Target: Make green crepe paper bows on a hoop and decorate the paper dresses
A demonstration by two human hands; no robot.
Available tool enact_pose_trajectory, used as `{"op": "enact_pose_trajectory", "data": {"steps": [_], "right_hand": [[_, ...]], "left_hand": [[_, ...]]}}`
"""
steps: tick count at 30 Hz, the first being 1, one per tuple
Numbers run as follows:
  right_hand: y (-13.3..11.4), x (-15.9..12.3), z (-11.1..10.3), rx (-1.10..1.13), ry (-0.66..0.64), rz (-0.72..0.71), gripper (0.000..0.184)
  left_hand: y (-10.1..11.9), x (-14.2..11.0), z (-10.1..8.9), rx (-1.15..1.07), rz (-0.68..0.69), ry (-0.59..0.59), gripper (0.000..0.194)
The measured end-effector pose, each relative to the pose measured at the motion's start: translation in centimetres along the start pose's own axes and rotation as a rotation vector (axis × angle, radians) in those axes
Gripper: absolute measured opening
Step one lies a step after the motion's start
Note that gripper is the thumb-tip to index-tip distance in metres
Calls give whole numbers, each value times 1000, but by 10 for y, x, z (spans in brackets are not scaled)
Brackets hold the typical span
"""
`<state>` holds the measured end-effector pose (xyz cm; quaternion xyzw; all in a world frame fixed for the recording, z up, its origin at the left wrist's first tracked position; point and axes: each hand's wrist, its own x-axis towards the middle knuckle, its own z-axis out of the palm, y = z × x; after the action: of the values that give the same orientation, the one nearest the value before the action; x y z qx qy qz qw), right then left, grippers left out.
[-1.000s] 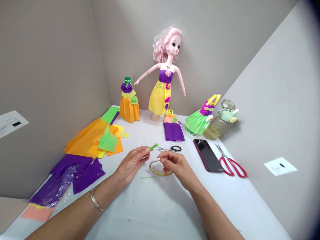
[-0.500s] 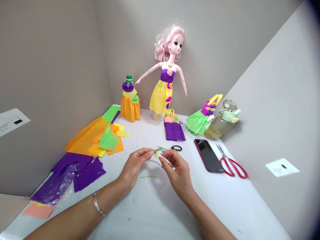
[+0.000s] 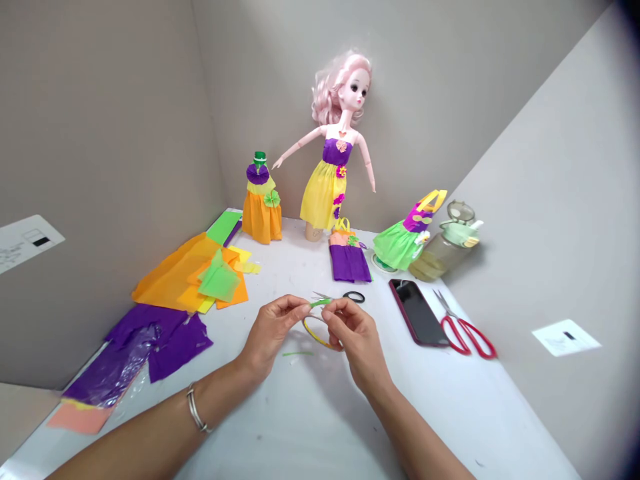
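Fingers of your left hand (image 3: 273,333) and right hand (image 3: 356,347) are pinching a green crepe-paper strip (image 3: 320,303) above a tape roll (image 3: 311,330); your flip-lid bottle (image 3: 443,257) is standing apart, contents unclear.

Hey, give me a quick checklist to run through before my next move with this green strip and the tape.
1. Green crepe paper strip pinched between left hand and right hand: ok.
2. Tape roll at the right hand's fingers: ok.
3. Tape end stuck to the strip: cannot tell, the fingers hide that spot.
4. Small black-handled scissors within reach just beyond the hands: ok.
5. No offcuts near the hands: not ok, a loose green paper scrap lies just below them.
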<state>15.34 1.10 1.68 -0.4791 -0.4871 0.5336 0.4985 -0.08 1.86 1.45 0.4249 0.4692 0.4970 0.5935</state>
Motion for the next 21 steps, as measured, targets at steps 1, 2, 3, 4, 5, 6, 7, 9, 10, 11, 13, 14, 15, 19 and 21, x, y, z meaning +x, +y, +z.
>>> {"op": "enact_pose_trajectory", "data": {"steps": [1, 2, 3, 4, 5, 6, 7, 9, 10, 11, 13, 14, 15, 19, 21], "right_hand": [[0, 1, -1, -2, 12, -3, 24], [0, 1, -3, -3, 20, -11, 25], [0, 1, -4, -5, 20, -20, 25], [-1, 2, -5, -11, 14, -29, 25], [-2, 2, -6, -20, 6, -33, 24], [-3, 2, -6, -32, 2, -35, 23], [-4, 2, -7, -44, 4, -35, 23], [-5, 2, -7, -54, 15, -39, 23], [-5, 2, -7, -54, 19, -39, 24], [-5, 2, -7, -57, 19, -36, 24], [-6, 3, -8, -78, 10, -28, 24], [-6, 3, -8, -97, 5, -25, 24], [-6, 2, -8, -119, 2, -24, 24], [-10, 1, -6, -185, -13, -37, 23], [-12, 1, -5, -195, -22, -41, 23]], "left_hand": [[0, 0, 0, 3, 1, -10, 17], [1, 0, 0, 10, 3, -22, 17], [1, -1, 0, 20, 7, -36, 17], [1, -1, 0, 35, 11, -54, 17], [1, -1, 0, 54, 15, -73, 17], [1, -1, 0, 76, 16, -91, 18], [1, -1, 0, 95, 18, -106, 18], [2, -1, -1, 119, 24, -135, 18], [3, -1, -2, 124, 30, -146, 19], [4, 0, -2, 126, 36, -157, 20], [5, 1, -4, 143, 45, -180, 20], [6, 2, -6, 161, 48, -191, 20], [6, 3, -7, 181, 53, -203, 19], [4, 6, -11, 252, 66, -254, 18], [3, 8, -12, 266, 61, -262, 17]]}}
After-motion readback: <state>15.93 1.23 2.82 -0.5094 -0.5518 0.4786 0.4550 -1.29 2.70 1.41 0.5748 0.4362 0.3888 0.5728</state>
